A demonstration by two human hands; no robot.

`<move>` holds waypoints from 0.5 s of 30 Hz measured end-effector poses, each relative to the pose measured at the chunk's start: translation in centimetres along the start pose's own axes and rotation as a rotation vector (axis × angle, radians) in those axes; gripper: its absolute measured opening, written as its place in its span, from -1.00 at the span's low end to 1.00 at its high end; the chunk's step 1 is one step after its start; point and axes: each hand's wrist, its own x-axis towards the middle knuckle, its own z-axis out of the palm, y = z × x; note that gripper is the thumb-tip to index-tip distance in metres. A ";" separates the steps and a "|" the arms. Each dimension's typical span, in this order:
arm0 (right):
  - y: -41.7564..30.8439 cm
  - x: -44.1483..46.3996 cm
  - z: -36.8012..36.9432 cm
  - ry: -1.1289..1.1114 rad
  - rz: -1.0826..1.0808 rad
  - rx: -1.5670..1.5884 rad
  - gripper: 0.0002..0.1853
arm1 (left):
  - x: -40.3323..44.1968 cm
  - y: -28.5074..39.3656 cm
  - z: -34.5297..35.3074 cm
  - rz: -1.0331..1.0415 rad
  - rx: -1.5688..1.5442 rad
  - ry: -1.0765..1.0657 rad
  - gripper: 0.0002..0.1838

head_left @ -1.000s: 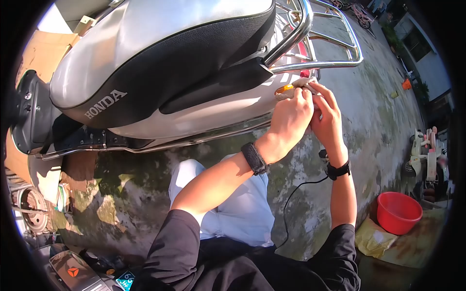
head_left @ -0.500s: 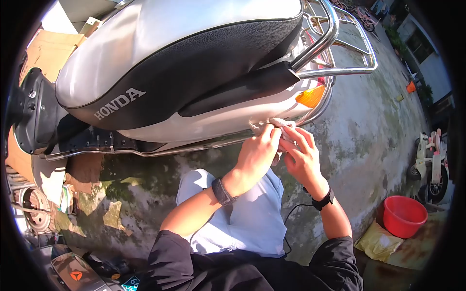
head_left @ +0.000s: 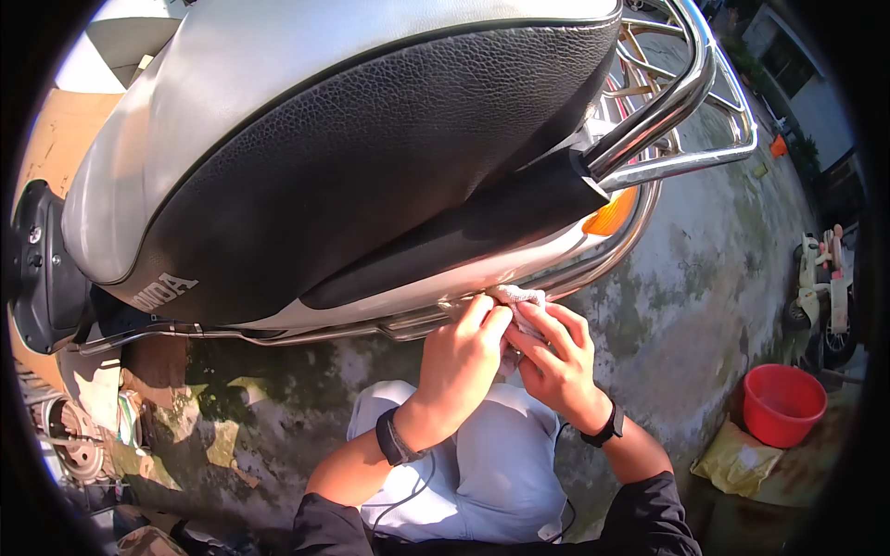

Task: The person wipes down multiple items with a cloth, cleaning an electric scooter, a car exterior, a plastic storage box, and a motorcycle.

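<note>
A light-coloured cloth (head_left: 515, 296) is bunched between my two hands, close against the lower side panel of a silver scooter (head_left: 547, 262). My left hand (head_left: 466, 357) pinches the cloth from the left, its fingertips at the chrome side rail (head_left: 408, 324). From the right, my right hand (head_left: 559, 361) grips the cloth with bent fingers. Above the hands are the black textured seat side (head_left: 399, 157) with partly visible white lettering and the orange turn signal (head_left: 610, 213). Part of the cloth is hidden behind my fingers.
A chrome rear rack (head_left: 686, 171) sticks out at upper right. On the right stand a red basin (head_left: 784, 405), a yellowish sack (head_left: 737, 461) and a small ride-on toy (head_left: 825, 296). A wheel rim (head_left: 74, 440) lies at left on stained concrete. Cardboard (head_left: 56, 139) is behind the scooter.
My view has moved closer to the seat, so the scooter looks larger. Both hands, still on the cloth, appear lower and slightly further left in view.
</note>
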 end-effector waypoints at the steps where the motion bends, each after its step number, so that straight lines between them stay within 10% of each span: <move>1: 0.3 -0.5 0.0 -0.027 -0.001 0.014 -0.50 | 0.0 0.5 -0.2 -0.026 0.014 -0.030 -0.69; 15: 1.2 5.1 -6.8 -0.346 0.267 0.381 -0.48 | 4.0 6.2 -3.9 -0.389 -0.063 -0.168 -0.73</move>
